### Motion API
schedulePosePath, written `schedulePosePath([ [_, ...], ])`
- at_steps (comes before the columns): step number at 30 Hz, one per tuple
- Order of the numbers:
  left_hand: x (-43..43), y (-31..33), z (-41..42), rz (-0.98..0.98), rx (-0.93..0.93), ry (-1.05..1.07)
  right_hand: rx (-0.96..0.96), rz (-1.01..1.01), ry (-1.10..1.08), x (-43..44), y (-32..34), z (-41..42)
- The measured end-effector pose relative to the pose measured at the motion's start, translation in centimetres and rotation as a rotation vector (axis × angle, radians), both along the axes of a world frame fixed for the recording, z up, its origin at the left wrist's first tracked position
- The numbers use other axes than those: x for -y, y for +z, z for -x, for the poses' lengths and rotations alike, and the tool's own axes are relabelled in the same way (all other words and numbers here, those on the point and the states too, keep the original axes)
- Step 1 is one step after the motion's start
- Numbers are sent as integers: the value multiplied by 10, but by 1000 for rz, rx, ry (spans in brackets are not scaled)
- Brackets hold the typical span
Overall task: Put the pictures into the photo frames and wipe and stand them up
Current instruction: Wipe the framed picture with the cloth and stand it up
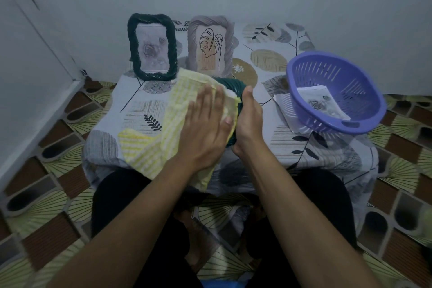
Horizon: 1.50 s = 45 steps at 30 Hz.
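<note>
The left hand (205, 124) lies flat, fingers straight and together, pressing a yellow cloth (149, 145) against the face of a dark green held frame (230, 85). The right hand (249, 121) curls round that frame's right edge, thumb up at the top corner, propping it tilted on the table (268, 37). The cloth hides most of the held frame; only its rope-wrapped top edge shows.

Behind the held frame and to its left, a green frame (132, 54) stands upright with a rose picture inside. Directly behind the held frame, a grey frame (194, 49) stands with a leaf drawing. To the right of the held frame sits a purple basket (332, 72), with loose pictures (322, 103) in it and more paper under it.

The held frame looks light and stiff, and its wound cord border should give a rough, sure grip. The safest hold is probably that border, at the side edges, keeping fingers off the wiped front. The front pane may be fragile, so gentle pressure suits it. The cloth is soft and limp, draping off the table's near edge.
</note>
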<state>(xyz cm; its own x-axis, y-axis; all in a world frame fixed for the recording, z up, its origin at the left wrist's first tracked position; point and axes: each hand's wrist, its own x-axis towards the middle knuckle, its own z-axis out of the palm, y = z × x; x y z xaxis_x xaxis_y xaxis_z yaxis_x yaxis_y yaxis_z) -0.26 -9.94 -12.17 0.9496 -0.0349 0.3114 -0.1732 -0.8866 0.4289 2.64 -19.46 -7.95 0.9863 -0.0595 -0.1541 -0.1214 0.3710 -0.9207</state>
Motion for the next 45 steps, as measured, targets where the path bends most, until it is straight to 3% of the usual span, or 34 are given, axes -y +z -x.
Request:
schedulePosePath([
  [4,-10,8,-9,-73,65,-54,21,8,124,-1,2,-2],
  [8,-37,16,-32,-3,23,144,71,105,150,0,4,-3],
  [12,-54,15,-36,332,-38,299,64,106,88,3,7,-4],
  [18,-15,14,-13,781,-106,456,44,-112,-89,-7,2,-2],
  [22,1,11,-11,930,-98,506,29,-199,-123,-25,-6,2],
  [26,-4,16,-12,1049,4,547,40,-412,0,-24,-9,-3],
  [29,-23,23,-14,1001,90,521,16,-545,164,-5,-8,-10],
  [35,-51,32,-20,593,38,196,-120,-419,465,15,-3,-17],
  [40,-43,22,-17,322,-66,40,-124,-318,302,15,-6,-30],
  [45,-8,-1,5,30,-100,81,-137,-373,56,16,-9,-39],
])
